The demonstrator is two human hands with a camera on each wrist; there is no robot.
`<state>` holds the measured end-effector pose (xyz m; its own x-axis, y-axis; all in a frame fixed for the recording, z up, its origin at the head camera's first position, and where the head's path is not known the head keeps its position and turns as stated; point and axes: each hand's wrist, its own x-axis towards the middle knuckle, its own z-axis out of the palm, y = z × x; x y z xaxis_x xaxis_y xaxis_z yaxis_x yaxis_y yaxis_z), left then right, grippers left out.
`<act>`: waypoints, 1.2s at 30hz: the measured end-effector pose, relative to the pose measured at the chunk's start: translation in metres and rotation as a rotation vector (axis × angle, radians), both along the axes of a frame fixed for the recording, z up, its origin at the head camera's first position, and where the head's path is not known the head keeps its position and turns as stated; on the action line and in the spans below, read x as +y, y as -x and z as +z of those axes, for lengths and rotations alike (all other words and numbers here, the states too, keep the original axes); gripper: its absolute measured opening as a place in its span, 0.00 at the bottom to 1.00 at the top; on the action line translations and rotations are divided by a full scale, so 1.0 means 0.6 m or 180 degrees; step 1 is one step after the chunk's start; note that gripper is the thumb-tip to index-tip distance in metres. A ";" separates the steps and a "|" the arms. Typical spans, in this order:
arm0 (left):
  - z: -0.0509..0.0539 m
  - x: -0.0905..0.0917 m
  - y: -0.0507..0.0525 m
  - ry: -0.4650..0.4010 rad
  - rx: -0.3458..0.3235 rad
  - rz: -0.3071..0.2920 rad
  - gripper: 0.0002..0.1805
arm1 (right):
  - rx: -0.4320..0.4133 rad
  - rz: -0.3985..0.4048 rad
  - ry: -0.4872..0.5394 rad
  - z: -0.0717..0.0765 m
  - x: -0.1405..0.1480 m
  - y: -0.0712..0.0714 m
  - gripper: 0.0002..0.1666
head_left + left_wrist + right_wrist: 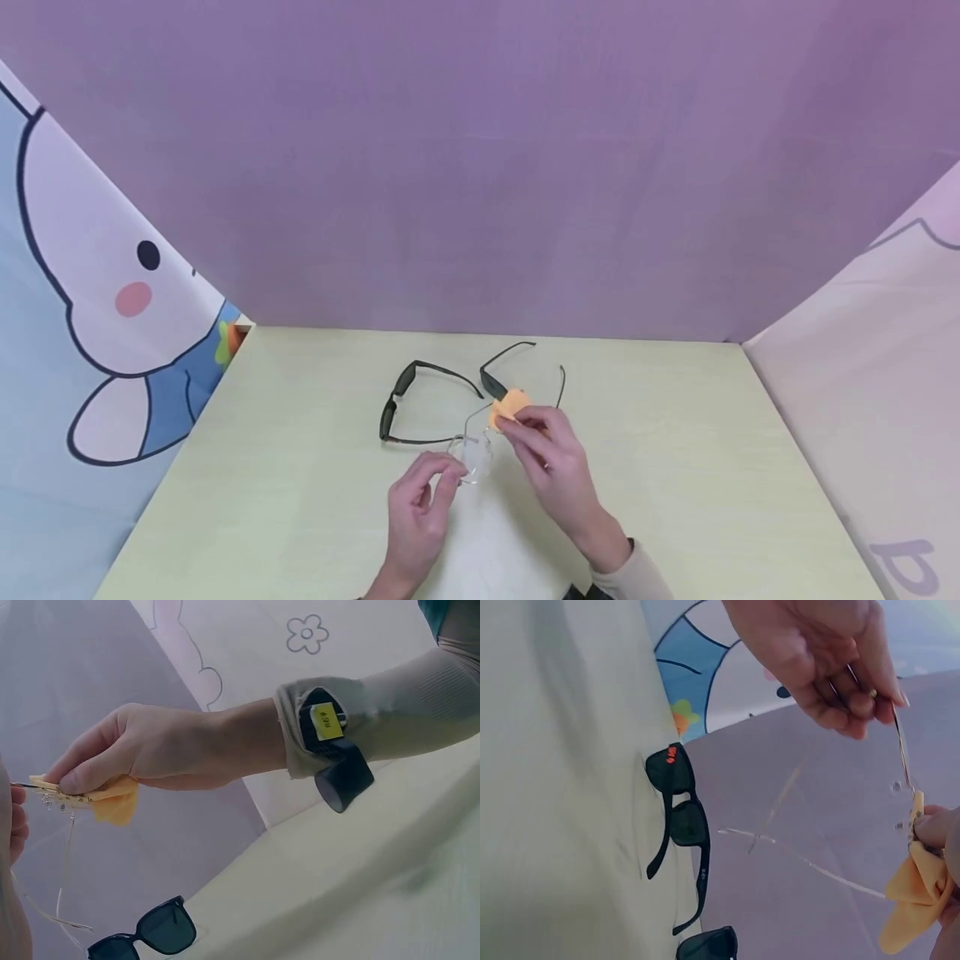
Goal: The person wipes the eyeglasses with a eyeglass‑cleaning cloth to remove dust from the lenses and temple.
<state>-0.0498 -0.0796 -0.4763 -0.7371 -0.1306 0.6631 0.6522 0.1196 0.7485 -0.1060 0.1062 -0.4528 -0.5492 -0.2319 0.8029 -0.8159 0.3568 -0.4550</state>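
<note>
From my remote seat I watch a pale table (675,433) bearing black sunglasses (405,382) and a second dark pair (492,384). I judge that uneven pulling between the right hand (552,462) and left hand (420,507) could bend the thin-framed glasses (476,454), or a slackened pinch drop them. They hang between both hands, above the table: the left pinches one end, the right pinches an orange cloth (510,406) against the other.

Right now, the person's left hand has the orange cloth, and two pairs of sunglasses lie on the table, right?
Not quite: the head view shows the orange cloth in the right hand; the left hand holds the clear glasses. As you say, two pairs of sunglasses lie on the table.
</note>
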 end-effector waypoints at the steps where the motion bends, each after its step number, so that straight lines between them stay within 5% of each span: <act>1: -0.001 0.001 0.000 0.0019 0.0019 -0.0004 0.15 | -0.0091 -0.0031 0.0036 0.001 0.002 0.002 0.10; 9: -0.004 0.006 0.003 0.0113 0.0396 -0.0151 0.16 | -0.0709 -0.0242 0.0478 0.009 0.016 0.025 0.15; 17: -0.001 0.008 0.002 0.0122 0.0385 -0.0047 0.15 | -0.0393 -0.0045 0.0334 0.000 -0.003 0.011 0.18; 21: -0.002 0.008 0.000 0.0024 0.0333 -0.0041 0.14 | -0.0141 0.0037 0.0327 -0.011 -0.012 -0.002 0.09; 24: -0.002 0.007 -0.001 0.0004 0.0329 -0.0058 0.15 | 0.0003 -0.0020 0.0344 -0.015 -0.011 -0.006 0.15; 28: -0.003 0.007 -0.001 0.0024 0.0390 -0.0108 0.15 | -0.0037 -0.0093 0.0458 -0.016 -0.001 -0.001 0.09; 36: -0.005 0.010 -0.002 0.0141 0.0500 -0.0090 0.15 | -0.0486 -0.0267 0.0592 0.000 0.011 0.012 0.17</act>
